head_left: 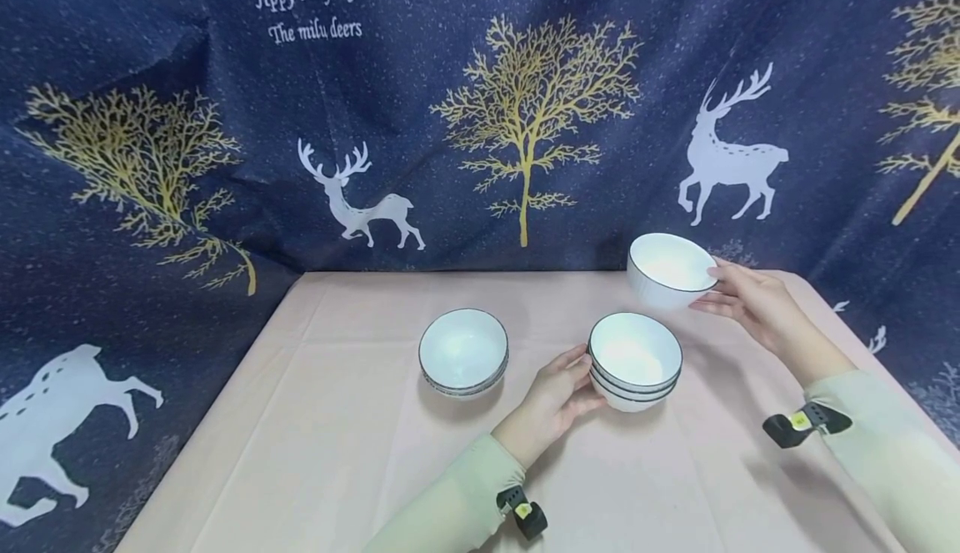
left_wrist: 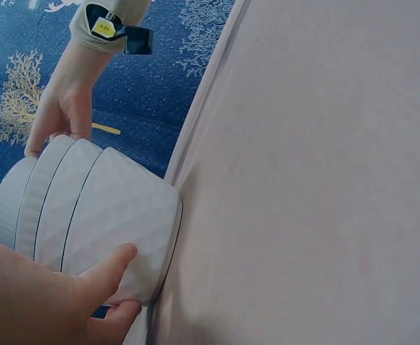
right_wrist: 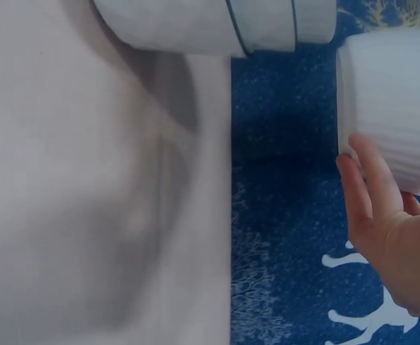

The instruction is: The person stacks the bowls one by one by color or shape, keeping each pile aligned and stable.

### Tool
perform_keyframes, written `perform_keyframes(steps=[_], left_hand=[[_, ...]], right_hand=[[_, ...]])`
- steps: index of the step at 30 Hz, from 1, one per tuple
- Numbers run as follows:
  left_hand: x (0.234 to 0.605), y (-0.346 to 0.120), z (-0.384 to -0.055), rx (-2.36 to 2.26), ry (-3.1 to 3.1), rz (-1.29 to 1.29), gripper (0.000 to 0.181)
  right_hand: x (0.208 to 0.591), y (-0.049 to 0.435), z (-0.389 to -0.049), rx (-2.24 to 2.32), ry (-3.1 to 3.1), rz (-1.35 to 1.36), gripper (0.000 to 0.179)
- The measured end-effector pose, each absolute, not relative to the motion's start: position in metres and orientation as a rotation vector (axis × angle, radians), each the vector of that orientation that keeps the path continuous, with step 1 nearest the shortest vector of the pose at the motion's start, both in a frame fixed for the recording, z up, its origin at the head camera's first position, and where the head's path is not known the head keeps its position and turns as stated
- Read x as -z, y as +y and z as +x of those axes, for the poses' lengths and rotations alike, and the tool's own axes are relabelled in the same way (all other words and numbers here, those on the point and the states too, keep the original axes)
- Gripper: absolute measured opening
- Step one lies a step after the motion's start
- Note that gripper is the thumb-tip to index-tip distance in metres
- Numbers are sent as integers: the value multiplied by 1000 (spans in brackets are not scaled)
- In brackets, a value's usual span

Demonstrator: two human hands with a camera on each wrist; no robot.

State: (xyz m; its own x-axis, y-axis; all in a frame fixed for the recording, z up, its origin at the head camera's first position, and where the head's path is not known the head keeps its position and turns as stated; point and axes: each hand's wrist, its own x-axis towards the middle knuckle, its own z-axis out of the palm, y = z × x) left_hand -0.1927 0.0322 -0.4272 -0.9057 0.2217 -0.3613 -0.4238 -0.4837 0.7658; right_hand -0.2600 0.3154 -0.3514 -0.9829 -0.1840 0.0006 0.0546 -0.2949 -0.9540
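A white bowl [head_left: 670,273] with a dark rim hangs above the back right of the table. My right hand [head_left: 753,299] holds it at its right side, thumb at the rim and fingers underneath. In the right wrist view this bowl [right_wrist: 393,108] shows a ribbed outer wall. Just in front of it stands a stack of three white bowls [head_left: 635,361]. My left hand [head_left: 551,403] grips that stack from the left, with fingers at the upper rims and the lower side. The left wrist view shows the stack's patterned walls [left_wrist: 120,223] against that hand [left_wrist: 73,295].
A second, lower stack of white bowls [head_left: 462,349] with dark rims stands left of my left hand. The pale pink tablecloth [head_left: 330,436] covers the table. A dark blue cloth [head_left: 405,94] with deer and trees hangs right behind the table's back edge.
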Motion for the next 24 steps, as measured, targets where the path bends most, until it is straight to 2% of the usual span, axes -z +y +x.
perform_keyframes(steps=[1, 4, 6, 8, 10, 16, 21, 24], left_hand=[[427, 32, -193, -2404, 1326, -300, 46], [428, 32, -192, -2405, 1323, -298, 45], [428, 33, -192, -2406, 1324, -300, 44], [428, 33, -192, -2406, 1322, -297, 44], [428, 33, -192, -2409, 1314, -296, 44], [428, 33, -191, -2411, 1309, -276, 44], [428, 32, -191, -2414, 1315, -265, 45], [428, 32, -191, -2411, 1322, -257, 46]], right_hand=[[351, 315, -259, 2399, 1781, -165, 29], [348, 312, -255, 2334, 1841, -166, 60], [347, 310, -253, 2302, 1853, -177, 63], [345, 308, -251, 2275, 1858, -180, 75], [344, 307, -250, 2269, 1851, -169, 76], [341, 304, -245, 2251, 1846, -179, 74], [339, 301, -241, 2270, 1791, -259, 33], [338, 299, -239, 2276, 1762, -290, 34]])
